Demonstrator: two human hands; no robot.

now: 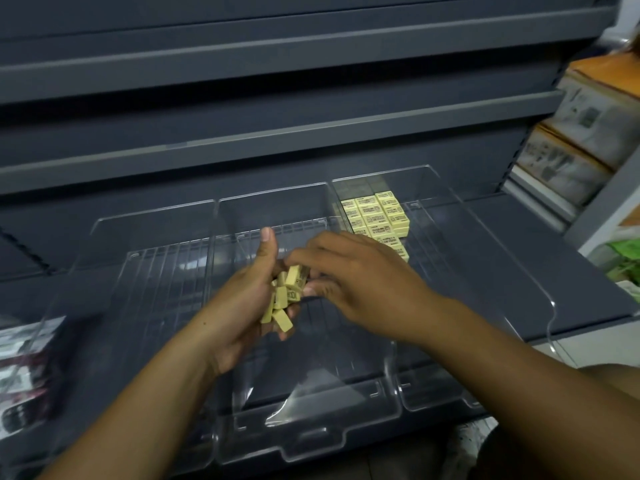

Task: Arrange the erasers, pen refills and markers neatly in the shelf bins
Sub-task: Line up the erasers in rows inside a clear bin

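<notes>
Nearest you, the front lip of the clear middle bin (311,441) sits under your forearms, with an equally clear left bin (138,271) beside it. Both hands hover above the middle bin. The grip of your left hand (242,299) is curled round a loose handful of yellow erasers (282,306), thumb pointing up, the pieces lying at mixed angles in the palm. The grip of your right hand (360,285) reaches across and pinches the top eraser (293,276) between fingertips and thumb, though motion blur softens the contact.

You look to be in the eraser step, feeding pieces one by one from the handful. No pen refills or markers are in view, so the task seems to be early.

Further back, in the rear left part of the right bin (485,258), the placed erasers (377,216) lie flat in tidy rows, touching each other. The next move probably calls for lifting the pinched piece free without spilling the rest, turning it printed face up, and setting it flush against the near end of those rows.

Each wrapper carries dark print, too small to read. On the grey shelf (554,244), a blurred packet (24,358) lies at far left. Beyond are bare upper shelves (277,133) and, at right, stacked boxes (568,168) with illegible labels.
</notes>
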